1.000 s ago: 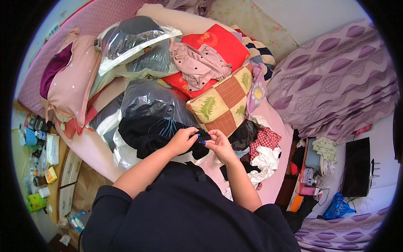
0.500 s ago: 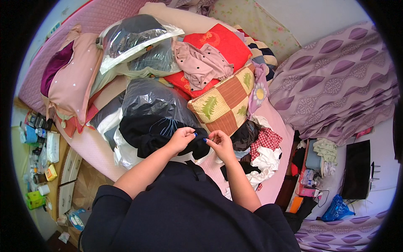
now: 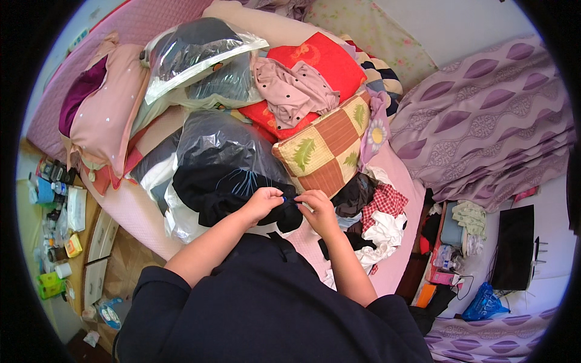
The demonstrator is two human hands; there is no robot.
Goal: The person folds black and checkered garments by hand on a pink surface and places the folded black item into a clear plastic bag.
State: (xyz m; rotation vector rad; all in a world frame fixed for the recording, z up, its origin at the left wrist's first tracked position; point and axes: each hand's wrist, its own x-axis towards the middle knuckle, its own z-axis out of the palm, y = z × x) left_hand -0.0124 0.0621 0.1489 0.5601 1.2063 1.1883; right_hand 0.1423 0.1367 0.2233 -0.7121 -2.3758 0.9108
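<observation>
Black and bunched, a garment (image 3: 203, 189) with pale-blue lines lies over the near side of a clear plastic bag (image 3: 212, 134), its long axis running left to right and slanting nearer at the right end. A patchwork cushion (image 3: 327, 143) sits just beyond the right hand (image 3: 318, 209), crumpled white cloth (image 3: 388, 228) farther right. Angled inward, nearly touching, that hand and the left hand (image 3: 262, 204) pinch the garment's edge.

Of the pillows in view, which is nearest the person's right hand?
The brown-and-yellow checked pillow with green leaves, just beyond the right hand; the pink pillow lies far to the left.
</observation>
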